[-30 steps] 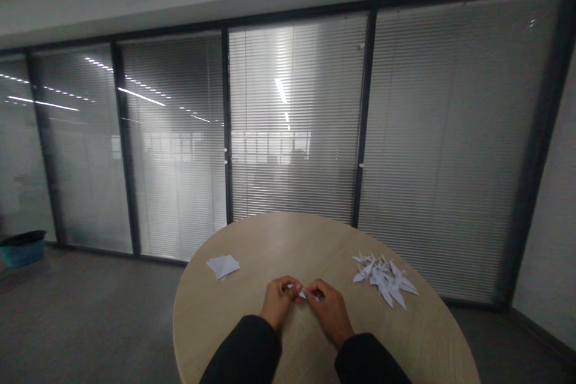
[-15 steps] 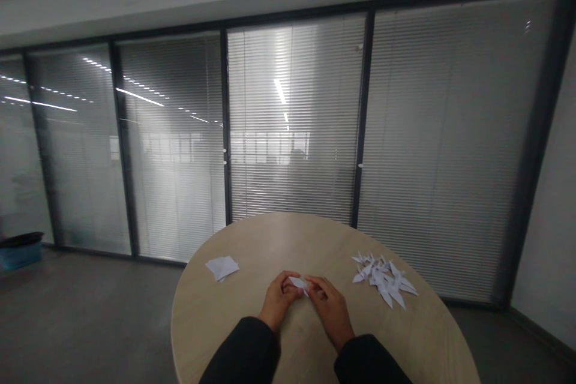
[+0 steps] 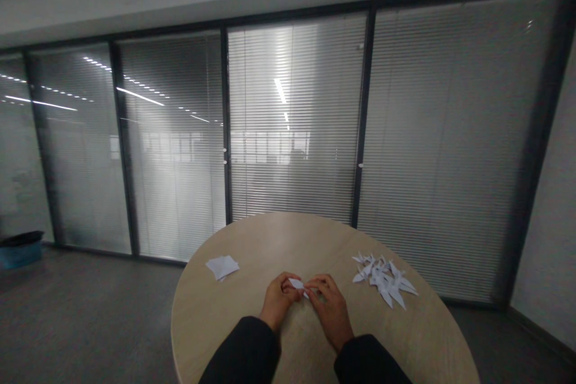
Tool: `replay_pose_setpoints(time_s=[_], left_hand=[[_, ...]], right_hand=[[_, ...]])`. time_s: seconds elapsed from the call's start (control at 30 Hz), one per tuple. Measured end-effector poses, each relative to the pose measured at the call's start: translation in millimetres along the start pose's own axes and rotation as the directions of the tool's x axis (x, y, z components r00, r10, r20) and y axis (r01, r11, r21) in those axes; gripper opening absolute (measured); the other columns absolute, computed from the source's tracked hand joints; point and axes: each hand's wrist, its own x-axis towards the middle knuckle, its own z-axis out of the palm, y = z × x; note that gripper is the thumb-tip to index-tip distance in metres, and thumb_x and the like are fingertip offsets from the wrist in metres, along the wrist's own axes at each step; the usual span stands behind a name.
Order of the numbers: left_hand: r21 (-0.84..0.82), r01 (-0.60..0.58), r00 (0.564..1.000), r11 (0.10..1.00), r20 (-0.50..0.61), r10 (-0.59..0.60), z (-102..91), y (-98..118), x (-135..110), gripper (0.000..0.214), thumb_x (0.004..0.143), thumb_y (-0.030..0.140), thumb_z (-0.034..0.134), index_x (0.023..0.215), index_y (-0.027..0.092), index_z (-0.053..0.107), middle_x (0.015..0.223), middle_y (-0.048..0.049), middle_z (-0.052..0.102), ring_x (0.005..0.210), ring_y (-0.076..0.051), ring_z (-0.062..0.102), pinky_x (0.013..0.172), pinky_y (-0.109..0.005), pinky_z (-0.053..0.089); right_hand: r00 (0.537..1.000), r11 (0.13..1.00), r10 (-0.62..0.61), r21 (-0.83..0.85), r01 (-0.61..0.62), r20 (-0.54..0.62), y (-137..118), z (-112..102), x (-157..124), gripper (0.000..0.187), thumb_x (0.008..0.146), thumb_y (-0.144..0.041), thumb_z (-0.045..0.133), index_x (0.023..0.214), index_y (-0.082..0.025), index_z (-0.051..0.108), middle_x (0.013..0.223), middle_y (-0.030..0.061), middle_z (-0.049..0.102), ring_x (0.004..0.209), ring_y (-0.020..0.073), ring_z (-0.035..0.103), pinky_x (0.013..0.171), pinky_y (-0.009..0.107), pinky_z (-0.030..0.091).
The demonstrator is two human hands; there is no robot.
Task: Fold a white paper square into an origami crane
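Both of my hands meet over the near middle of a round wooden table (image 3: 252, 240). My left hand (image 3: 278, 299) and my right hand (image 3: 330, 306) pinch a small folded white paper piece (image 3: 297, 284) between their fingertips, just above the tabletop. The fingers of both hands are curled in on the paper. Dark sleeves cover both forearms.
A pile of several folded white paper shapes (image 3: 383, 279) lies on the table to the right of my hands. A small stack of flat white paper squares (image 3: 222, 266) lies to the left. Behind the table stands a glass wall with blinds (image 3: 292, 126). A blue bin (image 3: 20, 248) sits far left on the floor.
The paper piece has shifted slightly up and left between my fingertips, and my hands have closed in a little. The rest has not moved.
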Motion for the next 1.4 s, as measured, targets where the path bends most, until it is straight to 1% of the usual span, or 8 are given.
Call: replay_pose_setpoints(time_s=[0.17,0.4,0.57,0.87,0.97,1.07,1.23,1.4], left_hand=[[-0.005,-0.004,1.000,1.000,-0.019,0.004,0.1,-2,0,0.029,0.049,0.016,0.075,0.075,0.012,0.063,0.050,0.0036,0.058,0.047,-0.010,0.053,0.051,-0.022,0.039],[0.019,0.009,0.999,1.000,-0.037,-0.008,0.4,1,-3,0.026,0.050,0.014,0.073,0.075,0.012,0.064,0.052,0.0008,0.062,0.049,-0.012,0.056,0.053,-0.022,0.041],[0.043,0.016,0.998,0.999,-0.055,-0.014,-0.9,-3,-1,0.026,0.050,0.014,0.072,0.074,0.012,0.063,0.053,-0.0009,0.065,0.050,-0.013,0.058,0.054,-0.023,0.043],[0.079,-0.001,1.000,0.997,-0.023,0.002,-5.5,-11,1,0.026,0.053,0.012,0.069,0.078,0.012,0.063,0.055,-0.0016,0.066,0.053,-0.014,0.060,0.056,-0.024,0.044],[0.061,0.004,1.000,0.998,-0.007,-0.004,-5.0,-11,1,0.027,0.053,0.014,0.070,0.080,0.012,0.064,0.056,-0.0022,0.067,0.054,-0.015,0.060,0.056,-0.025,0.045],[0.018,0.020,1.000,1.000,0.009,-0.021,-3.7,-10,0,0.031,0.053,0.018,0.072,0.082,0.011,0.064,0.057,-0.0024,0.067,0.055,-0.016,0.062,0.059,-0.027,0.047],[-0.079,0.075,0.997,0.994,0.031,-0.073,-3.6,-6,-1,0.038,0.050,0.023,0.077,0.083,0.011,0.063,0.057,-0.0031,0.068,0.056,-0.017,0.063,0.064,-0.031,0.050],[-0.153,0.112,0.993,0.982,0.000,-0.114,-6.1,-4,-1,0.043,0.047,0.025,0.080,0.084,0.011,0.062,0.059,-0.0040,0.068,0.059,-0.018,0.064,0.068,-0.032,0.052]], right_hand=[[1.000,1.000,0.021,-0.016,-0.021,-0.018,1,1,0,0.010,0.083,-0.027,0.056,0.081,-0.023,0.065,0.088,0.0040,0.057,0.083,0.0192,0.058,0.071,0.030,0.051],[1.000,0.999,0.000,-0.043,-0.001,-0.012,6,2,-2,0.009,0.083,-0.025,0.056,0.080,-0.023,0.063,0.087,0.0042,0.055,0.081,0.0194,0.057,0.070,0.031,0.050],[1.000,0.997,-0.002,-0.072,0.001,-0.016,6,4,-2,0.007,0.081,-0.023,0.055,0.078,-0.022,0.061,0.085,0.0041,0.056,0.079,0.0190,0.056,0.066,0.029,0.050],[0.999,0.987,-0.024,-0.161,0.027,0.023,1,5,-3,0.008,0.081,-0.017,0.052,0.075,-0.022,0.055,0.080,0.0020,0.055,0.073,0.0175,0.055,0.066,0.029,0.048],[0.997,0.977,-0.070,-0.199,0.076,0.036,1,4,-4,0.009,0.083,-0.016,0.049,0.078,-0.022,0.054,0.082,0.0023,0.053,0.077,0.0178,0.056,0.070,0.030,0.049],[0.987,0.955,-0.154,-0.249,0.163,0.052,0,3,-4,0.012,0.085,-0.014,0.046,0.081,-0.023,0.053,0.085,0.0031,0.053,0.080,0.0184,0.056,0.073,0.031,0.050],[0.952,0.876,-0.291,-0.374,0.304,0.093,-3,1,-2,0.018,0.087,-0.012,0.041,0.083,-0.024,0.054,0.083,0.0037,0.055,0.079,0.0197,0.056,0.071,0.034,0.050],[0.925,0.807,-0.332,-0.452,0.379,0.183,-6,0,-1,0.020,0.088,-0.010,0.040,0.086,-0.021,0.056,0.084,0.0046,0.057,0.079,0.0190,0.055,0.072,0.033,0.048]])
